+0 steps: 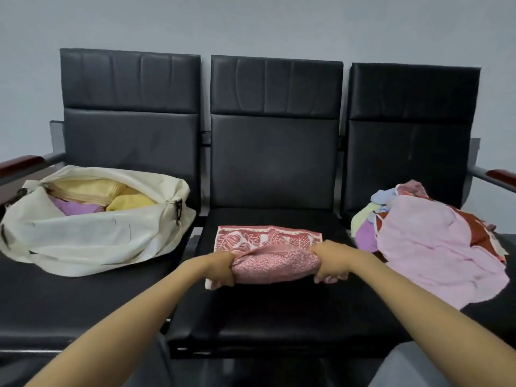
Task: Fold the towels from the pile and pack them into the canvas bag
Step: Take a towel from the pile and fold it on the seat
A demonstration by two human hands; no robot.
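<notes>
A red-and-white leaf-patterned towel [268, 241] lies on the middle seat, its near edge lifted and rolled over toward the back. My left hand [222, 269] grips the left end of that lifted edge and my right hand [329, 263] grips the right end. The cream canvas bag [83, 233] lies open on the left seat, with yellow and purple folded towels inside. The pile of unfolded towels [430, 236], mostly pink with red, purple, blue and pale yellow pieces, sits on the right seat.
A row of three black padded seats [279, 311] with tall backs stands against a grey wall. Wooden-topped armrests [502, 174] stick out at both ends. My knees are at the bottom of the view.
</notes>
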